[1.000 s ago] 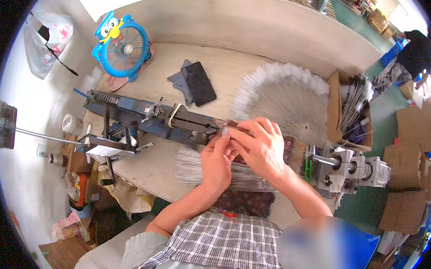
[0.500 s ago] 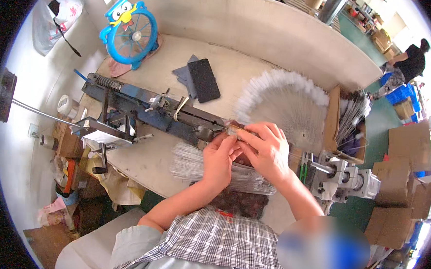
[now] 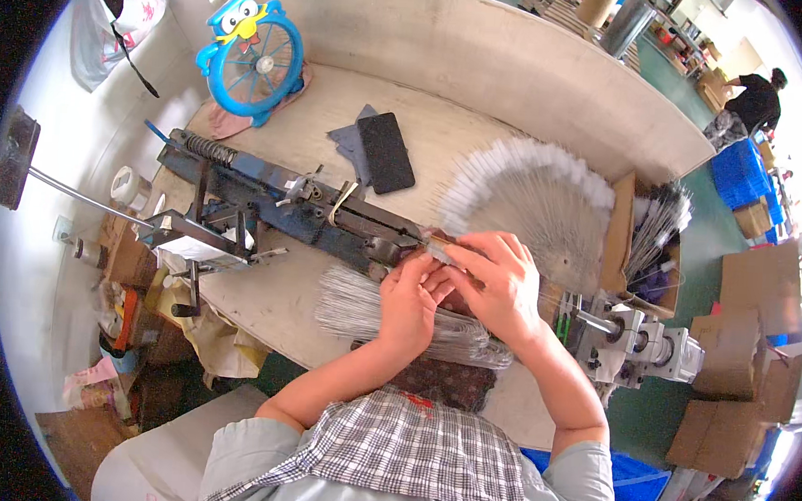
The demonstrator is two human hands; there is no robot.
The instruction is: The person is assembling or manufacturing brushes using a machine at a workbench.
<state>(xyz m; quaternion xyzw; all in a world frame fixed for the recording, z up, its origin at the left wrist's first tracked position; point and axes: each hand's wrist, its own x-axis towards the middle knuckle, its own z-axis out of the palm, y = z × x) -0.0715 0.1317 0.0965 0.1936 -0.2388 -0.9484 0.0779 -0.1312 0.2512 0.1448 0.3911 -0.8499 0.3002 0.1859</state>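
My right hand (image 3: 501,287) pinches a small pale, narrow piece (image 3: 437,251) between thumb and fingertips. It is too small to name. My left hand (image 3: 407,310) is closed beside it, thumb and fingers bent together near the same piece, and what they grip is hidden. Both hands meet at the right end of a long dark metal bench device (image 3: 313,205) with a rail, a spring and a crank. A bundle of thin silvery wires (image 3: 353,307) lies below my hands, partly covered by them. Beyond my right hand spreads a fan of thin wires with fluffy white ends (image 3: 536,180).
A black phone (image 3: 386,154) lies on a grey cloth, with a blue cartoon-shaped fan (image 3: 255,63) at the back left. An open carton of wires (image 3: 646,245) and a metal shaft mechanism (image 3: 637,340) stand on the right. Beyond the table's partition, a person (image 3: 755,104) is near blue crates.
My fingers have shifted slightly around the small piece, still at the device's end. The whole view has moved a little, and the distant person has changed posture.
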